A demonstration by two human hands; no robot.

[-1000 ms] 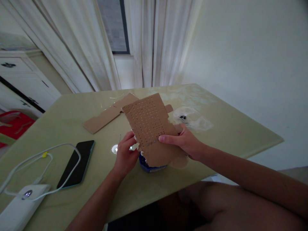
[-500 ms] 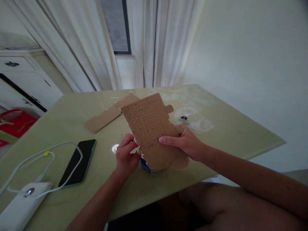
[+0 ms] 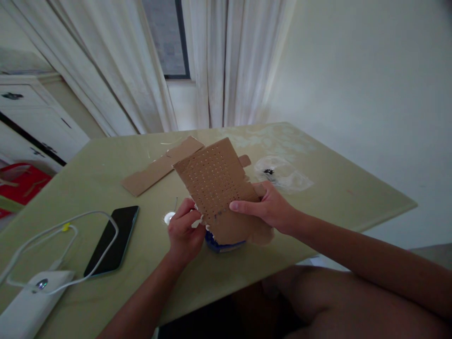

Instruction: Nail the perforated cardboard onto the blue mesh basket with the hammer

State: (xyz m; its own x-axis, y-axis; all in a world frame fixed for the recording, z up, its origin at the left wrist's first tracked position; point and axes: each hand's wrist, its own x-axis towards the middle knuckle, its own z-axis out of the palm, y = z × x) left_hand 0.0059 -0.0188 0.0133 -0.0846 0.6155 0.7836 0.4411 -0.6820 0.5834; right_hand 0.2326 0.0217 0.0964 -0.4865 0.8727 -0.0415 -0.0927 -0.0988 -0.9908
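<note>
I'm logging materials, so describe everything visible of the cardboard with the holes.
The cardboard is a brown sheet, its upper part pierced by rows of small holes, its left edge partly ragged. It is held tilted over the table, partly hiding a blue object. The right hand grips its right side, thumb on its face; the left hand is at its ragged edge, fingertips hidden.

Left fingers [image 3: 187, 207] curled, bunched; right thumb [image 3: 247, 207] straight

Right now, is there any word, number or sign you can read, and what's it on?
None can be read.
White device: its shiny oval is too small to read.
Phone: dark screen, no readable text.
Cardboard sheet: holes and small marks, no readable letters.
Blue container: mostly hidden, nothing readable.
</note>
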